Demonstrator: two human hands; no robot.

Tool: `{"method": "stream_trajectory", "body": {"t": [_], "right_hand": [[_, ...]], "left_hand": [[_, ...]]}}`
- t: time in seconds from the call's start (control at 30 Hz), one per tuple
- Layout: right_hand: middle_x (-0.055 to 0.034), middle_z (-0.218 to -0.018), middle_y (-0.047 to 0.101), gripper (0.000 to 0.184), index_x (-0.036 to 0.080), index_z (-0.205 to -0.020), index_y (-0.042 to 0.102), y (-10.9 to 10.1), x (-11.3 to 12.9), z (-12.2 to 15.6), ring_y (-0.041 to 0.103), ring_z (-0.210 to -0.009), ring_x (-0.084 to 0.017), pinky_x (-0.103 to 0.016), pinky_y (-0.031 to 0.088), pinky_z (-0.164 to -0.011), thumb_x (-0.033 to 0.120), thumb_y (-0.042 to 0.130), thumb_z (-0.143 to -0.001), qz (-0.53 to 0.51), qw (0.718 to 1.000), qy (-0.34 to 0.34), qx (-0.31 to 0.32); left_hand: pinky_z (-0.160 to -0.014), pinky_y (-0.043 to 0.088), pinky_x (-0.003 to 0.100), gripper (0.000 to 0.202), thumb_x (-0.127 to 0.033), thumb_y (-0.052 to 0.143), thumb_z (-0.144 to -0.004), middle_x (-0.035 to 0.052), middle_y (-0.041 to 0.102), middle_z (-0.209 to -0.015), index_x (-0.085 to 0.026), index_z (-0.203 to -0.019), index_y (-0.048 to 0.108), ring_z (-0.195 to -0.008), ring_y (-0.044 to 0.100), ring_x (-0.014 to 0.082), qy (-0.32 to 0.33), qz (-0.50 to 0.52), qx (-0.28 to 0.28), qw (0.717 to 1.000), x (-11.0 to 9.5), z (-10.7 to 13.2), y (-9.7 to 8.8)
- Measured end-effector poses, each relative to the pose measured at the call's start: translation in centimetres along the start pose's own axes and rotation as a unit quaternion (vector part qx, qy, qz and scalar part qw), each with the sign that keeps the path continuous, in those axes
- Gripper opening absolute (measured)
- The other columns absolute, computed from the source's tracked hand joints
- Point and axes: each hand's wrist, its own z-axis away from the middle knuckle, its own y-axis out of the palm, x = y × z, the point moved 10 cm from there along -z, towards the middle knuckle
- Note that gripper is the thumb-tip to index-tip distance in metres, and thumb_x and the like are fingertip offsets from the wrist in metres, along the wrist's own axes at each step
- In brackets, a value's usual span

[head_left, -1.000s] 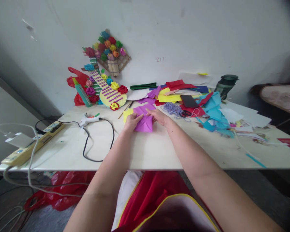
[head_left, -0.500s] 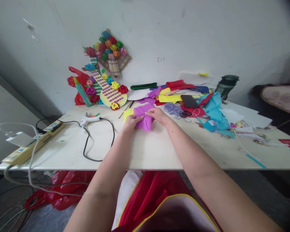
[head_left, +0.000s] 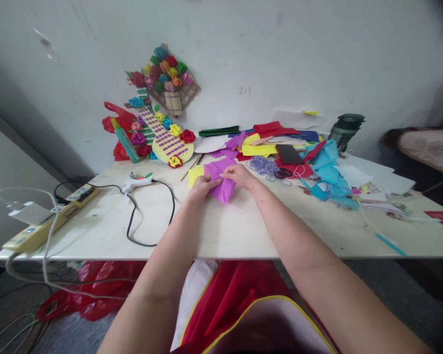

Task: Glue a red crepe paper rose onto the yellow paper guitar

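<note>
Two hands (head_left: 200,188) (head_left: 241,177) close together, forearms (head_left: 170,253) outstretched, purple paper (head_left: 223,191) in thumb-and-finger pinches.

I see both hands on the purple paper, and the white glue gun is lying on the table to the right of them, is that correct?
Not quite: the head view shows the white glue gun lying on the table to the left. The left hand and right hand are both on the purple paper.
</note>
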Motion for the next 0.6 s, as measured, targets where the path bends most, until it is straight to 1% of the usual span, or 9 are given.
{"method": "stream_trajectory", "body": {"t": [0.1,0.2,0.27,0.43,0.53,0.6], "right_hand": [[0.0051,-0.055,0.043,0.033,0.014,-0.059,0.056,0.19,0.06,-0.05,0.036,-0.054,-0.008,-0.024,0.03,-0.055,0.046,0.067,-0.062,-0.003,1.0,-0.007,0.011],[0.0034,-0.061,0.05,0.031,0.014,-0.066,0.061,0.55,0.08,-0.11,0.043,-0.06,-0.009,-0.025,0.035,-0.062,0.043,0.068,-0.061,-0.024,0.999,-0.01,0.025],[0.0028,-0.062,0.053,0.03,0.013,-0.066,0.063,0.56,0.03,-0.18,0.045,-0.063,-0.01,-0.026,0.037,-0.064,0.041,0.069,-0.059,-0.03,0.999,-0.008,0.019],[0.0028,-0.063,0.055,0.028,0.013,-0.068,0.064,0.46,-0.19,-0.23,0.046,-0.062,-0.01,-0.024,0.036,-0.061,0.039,0.068,-0.061,-0.052,0.999,-0.004,0.009],[0.003,-0.061,0.056,0.027,0.013,-0.069,0.064,0.48,-0.31,-0.14,0.046,-0.059,-0.009,-0.023,0.037,-0.058,0.038,0.068,-0.063,-0.06,0.998,-0.002,0.023],[0.0039,-0.057,0.054,0.027,0.013,-0.068,0.062,0.61,-0.75,-0.02,0.046,-0.055,-0.009,-0.023,0.037,-0.055,0.038,0.07,-0.062,-0.072,0.996,0.021,0.038]], "left_hand": [[-0.048,0.035,0.023,0.032,-0.034,0.082,-0.049,0.0005,0.054,-0.053,-0.012,-0.063,0.062,-0.053,0.052,0.0125,-0.003,0.001,-0.006,1.0,0.07,-0.02,-0.11],[-0.049,0.036,0.023,0.033,-0.034,0.081,-0.049,0.0004,0.056,-0.055,-0.012,-0.065,0.063,-0.053,0.052,0.0121,-0.008,-0.007,0.006,1.0,0.13,0.0,0.13],[-0.05,0.037,0.023,0.033,-0.034,0.081,-0.049,0.0003,0.056,-0.056,-0.011,-0.066,0.064,-0.054,0.053,0.0121,-0.005,-0.009,0.016,1.0,0.05,0.01,0.35],[-0.051,0.038,0.023,0.034,-0.034,0.081,-0.049,0.0008,0.057,-0.056,-0.011,-0.067,0.064,-0.055,0.054,0.0126,0.004,0.003,0.016,1.0,-0.03,-0.1,0.28],[-0.052,0.039,0.023,0.035,-0.033,0.082,-0.049,0.0017,0.058,-0.057,-0.01,-0.069,0.065,-0.055,0.054,0.0128,0.008,0.017,0.012,1.0,0.01,-0.2,0.09],[-0.053,0.039,0.024,0.036,-0.033,0.082,-0.049,0.0021,0.059,-0.058,-0.01,-0.071,0.066,-0.056,0.055,0.0131,0.007,0.025,0.013,1.0,0.11,-0.32,0.02]]}}
